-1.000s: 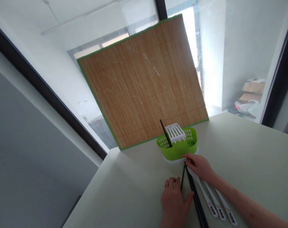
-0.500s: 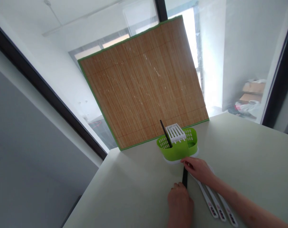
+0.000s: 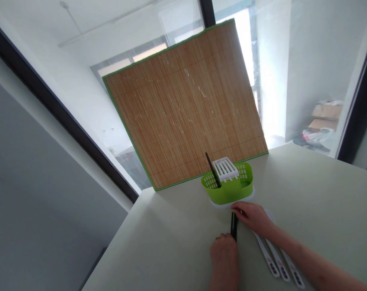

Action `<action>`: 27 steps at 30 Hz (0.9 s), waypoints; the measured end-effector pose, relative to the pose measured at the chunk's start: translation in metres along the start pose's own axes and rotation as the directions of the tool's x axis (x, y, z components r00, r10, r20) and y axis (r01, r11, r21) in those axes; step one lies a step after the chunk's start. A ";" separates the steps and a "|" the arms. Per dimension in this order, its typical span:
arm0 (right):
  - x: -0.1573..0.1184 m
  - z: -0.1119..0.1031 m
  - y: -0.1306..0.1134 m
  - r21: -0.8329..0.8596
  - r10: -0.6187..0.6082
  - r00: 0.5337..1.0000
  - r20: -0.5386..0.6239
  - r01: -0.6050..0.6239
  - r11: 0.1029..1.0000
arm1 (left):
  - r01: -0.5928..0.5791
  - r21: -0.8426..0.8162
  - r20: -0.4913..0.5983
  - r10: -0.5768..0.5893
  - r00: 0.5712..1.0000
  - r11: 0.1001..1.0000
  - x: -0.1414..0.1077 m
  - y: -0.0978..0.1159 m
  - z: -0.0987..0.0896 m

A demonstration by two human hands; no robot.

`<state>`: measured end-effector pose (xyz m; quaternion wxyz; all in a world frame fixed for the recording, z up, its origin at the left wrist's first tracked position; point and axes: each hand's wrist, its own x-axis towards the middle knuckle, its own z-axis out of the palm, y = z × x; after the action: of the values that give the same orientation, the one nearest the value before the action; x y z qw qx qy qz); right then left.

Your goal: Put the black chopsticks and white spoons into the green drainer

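Observation:
Several black chopsticks point(image 3: 234, 227) lie in a bundle over the table, with a narrow gap showing between them. My left hand point(image 3: 224, 256) is closed around their near end. At their far end my right hand point(image 3: 253, 215) is closed, its fingers pinched against the sticks; the exact contact is partly hidden. Just beyond stands a green utensil holder point(image 3: 228, 192) on a white base, with a slotted white rack point(image 3: 224, 168) in its middle. Black chopsticks point(image 3: 213, 169) lean in its left compartment. Three white spoons point(image 3: 276, 258) lie under and beside my right forearm, handles toward me.
A bamboo mat point(image 3: 183, 109) with green edging leans against the glass behind the holder. The pale table point(image 3: 171, 238) reaches to the window. Beyond the glass are cardboard boxes point(image 3: 327, 111) and a plastic bag.
My left hand has shifted slightly left. The chopsticks in it have spread, so a gap now shows between them. My right hand has stayed nearly in place.

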<state>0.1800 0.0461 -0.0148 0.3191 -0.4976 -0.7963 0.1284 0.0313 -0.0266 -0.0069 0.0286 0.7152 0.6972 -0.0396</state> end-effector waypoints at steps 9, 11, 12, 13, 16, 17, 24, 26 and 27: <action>-0.002 -0.001 0.000 -0.006 -0.017 1.000 0.000 0.017 1.000 | -0.014 0.019 -0.027 0.015 1.000 1.000 -0.001 -0.016 -0.007; -0.002 -0.001 0.000 -0.003 -0.025 1.000 0.000 0.025 1.000 | 0.007 0.019 -0.024 -0.007 1.000 1.000 -0.002 -0.021 -0.009; -0.002 -0.001 0.000 0.000 -0.031 1.000 -0.001 0.031 1.000 | 0.017 0.014 -0.022 -0.017 1.000 1.000 -0.002 -0.026 -0.011; -0.002 -0.001 -0.001 0.002 -0.035 0.999 -0.006 0.035 0.999 | 0.031 0.008 -0.016 -0.031 0.999 0.999 -0.003 -0.033 -0.013; -0.002 -0.003 -0.005 0.008 -0.033 0.999 -0.041 0.033 0.999 | 0.071 -0.072 -0.014 -0.072 0.997 0.995 -0.003 -0.058 -0.021; -0.002 -0.003 -0.007 0.011 -0.026 0.998 -0.053 0.027 1.000 | 0.068 -0.141 -0.022 -0.072 0.997 0.988 -0.002 -0.067 -0.024; -0.013 0.001 -0.030 0.167 -0.128 0.984 0.120 0.107 0.980 | -0.107 -0.833 -0.097 0.046 0.994 0.543 0.003 -0.085 -0.041; -0.019 0.008 -0.037 0.238 -0.206 0.959 0.195 0.157 0.959 | -0.157 -0.899 -0.153 0.043 0.987 0.410 0.005 -0.074 -0.041; -0.022 0.012 -0.039 0.276 -0.228 0.948 0.224 0.163 0.947 | -0.183 -0.912 -0.183 0.035 0.983 0.367 0.006 -0.068 -0.040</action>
<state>0.1507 0.0099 -0.0121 0.2872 -0.3503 -0.8531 0.2590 -0.0354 -0.0147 0.0335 0.3800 0.6221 0.5512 0.4060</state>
